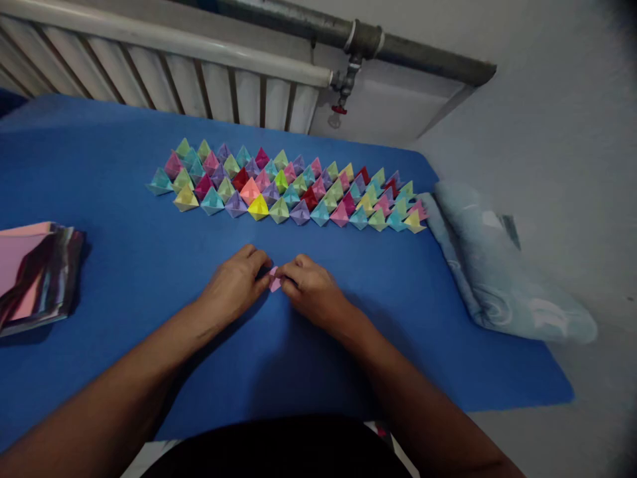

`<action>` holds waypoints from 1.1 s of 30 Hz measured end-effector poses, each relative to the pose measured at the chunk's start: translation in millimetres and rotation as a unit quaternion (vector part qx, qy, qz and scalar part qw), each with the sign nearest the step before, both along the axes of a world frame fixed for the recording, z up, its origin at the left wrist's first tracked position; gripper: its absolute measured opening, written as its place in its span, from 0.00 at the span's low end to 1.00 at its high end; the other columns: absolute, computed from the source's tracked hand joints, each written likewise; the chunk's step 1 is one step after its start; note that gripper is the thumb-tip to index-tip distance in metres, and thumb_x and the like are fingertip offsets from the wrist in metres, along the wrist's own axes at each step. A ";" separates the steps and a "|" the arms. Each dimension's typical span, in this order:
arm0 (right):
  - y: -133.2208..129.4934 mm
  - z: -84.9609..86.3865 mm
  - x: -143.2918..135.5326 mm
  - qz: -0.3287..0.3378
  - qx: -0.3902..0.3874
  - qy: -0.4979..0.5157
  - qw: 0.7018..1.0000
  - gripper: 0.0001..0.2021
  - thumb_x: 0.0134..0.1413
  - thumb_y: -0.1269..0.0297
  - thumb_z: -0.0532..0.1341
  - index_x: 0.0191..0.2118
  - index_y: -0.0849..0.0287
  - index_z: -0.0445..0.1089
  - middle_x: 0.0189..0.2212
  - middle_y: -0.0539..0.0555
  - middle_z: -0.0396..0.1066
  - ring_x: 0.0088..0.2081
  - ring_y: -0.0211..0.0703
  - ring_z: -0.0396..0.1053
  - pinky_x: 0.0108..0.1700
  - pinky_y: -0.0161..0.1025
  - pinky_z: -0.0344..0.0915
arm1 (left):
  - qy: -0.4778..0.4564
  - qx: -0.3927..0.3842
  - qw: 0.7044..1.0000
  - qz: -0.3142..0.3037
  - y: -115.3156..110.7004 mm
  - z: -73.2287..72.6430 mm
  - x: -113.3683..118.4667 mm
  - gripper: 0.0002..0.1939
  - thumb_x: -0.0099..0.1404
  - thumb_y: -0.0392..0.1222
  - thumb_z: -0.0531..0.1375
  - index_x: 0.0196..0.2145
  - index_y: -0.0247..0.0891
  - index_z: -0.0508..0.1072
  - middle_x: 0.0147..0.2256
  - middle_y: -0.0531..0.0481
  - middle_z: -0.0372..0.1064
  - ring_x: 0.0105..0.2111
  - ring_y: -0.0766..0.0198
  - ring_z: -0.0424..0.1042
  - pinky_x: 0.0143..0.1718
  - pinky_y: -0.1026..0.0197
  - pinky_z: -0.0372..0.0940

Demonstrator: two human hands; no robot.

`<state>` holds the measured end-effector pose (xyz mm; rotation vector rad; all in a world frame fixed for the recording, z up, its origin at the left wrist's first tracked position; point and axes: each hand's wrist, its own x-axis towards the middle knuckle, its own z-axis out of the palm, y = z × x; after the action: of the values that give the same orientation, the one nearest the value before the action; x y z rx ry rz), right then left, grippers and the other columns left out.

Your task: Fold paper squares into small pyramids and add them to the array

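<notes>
A small piece of folded pink paper [275,280] is pinched between my two hands, just above the blue surface. My left hand [239,279] grips its left side with thumb and fingertips. On the other side, my right hand [311,287] holds it the same way, fingers closed. The fingers cover much of the paper, so its full shape is hidden. Beyond my hands stand several rows of small folded paper boats [279,211] in yellow, green, blue, purple, pink and red.
A stack of coloured paper [34,279] in a clear wrapper lies at the left. On the right is a folded light-blue blanket [497,265] against the wall. Behind the blue table [149,265] are a white radiator [174,60] and a grey pipe with a red-handled valve [339,109].
</notes>
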<state>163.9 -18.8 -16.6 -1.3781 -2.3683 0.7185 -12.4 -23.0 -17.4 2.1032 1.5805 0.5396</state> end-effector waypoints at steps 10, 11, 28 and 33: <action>-0.1 3.6 11.9 0.100 0.022 0.012 0.995 0.10 0.59 0.73 0.56 0.43 0.60 0.72 0.39 0.54 0.71 0.41 0.40 0.69 0.45 0.36 0.63 | 0.009 0.096 0.974 -0.207 7.6 -7.3 -20.7 0.10 0.69 0.38 0.53 0.38 0.37 0.74 0.33 0.49 0.72 0.36 0.61 0.71 0.39 0.59 0.64; 0.7 3.5 13.1 0.107 0.021 0.020 0.994 0.10 0.59 0.73 0.56 0.43 0.60 0.72 0.40 0.54 0.71 0.42 0.40 0.69 0.46 0.36 0.63 | 0.014 0.097 0.971 -0.216 6.5 -6.6 -23.2 0.10 0.69 0.39 0.53 0.40 0.37 0.74 0.35 0.48 0.73 0.37 0.60 0.71 0.41 0.57 0.64; 3.7 -4.0 18.6 0.142 0.040 -0.050 0.988 0.11 0.66 0.70 0.50 0.42 0.60 0.70 0.40 0.56 0.72 0.39 0.41 0.68 0.39 0.36 0.62 | -0.008 0.137 0.951 -0.275 16.4 -14.2 -38.0 0.13 0.72 0.48 0.52 0.45 0.42 0.73 0.41 0.49 0.75 0.40 0.63 0.72 0.42 0.58 0.60; 1.4 -5.9 15.9 0.121 0.057 -0.065 0.989 0.10 0.66 0.70 0.51 0.40 0.61 0.70 0.39 0.57 0.72 0.37 0.41 0.68 0.37 0.36 0.60 | 0.003 0.156 0.952 -0.262 15.5 -14.7 -34.7 0.12 0.72 0.46 0.53 0.43 0.41 0.74 0.39 0.49 0.74 0.39 0.63 0.72 0.41 0.59 0.59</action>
<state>179.8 -17.4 -22.5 -1.1357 -2.6656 0.5575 -47.2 -7.5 -32.1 2.6282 0.9100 0.6152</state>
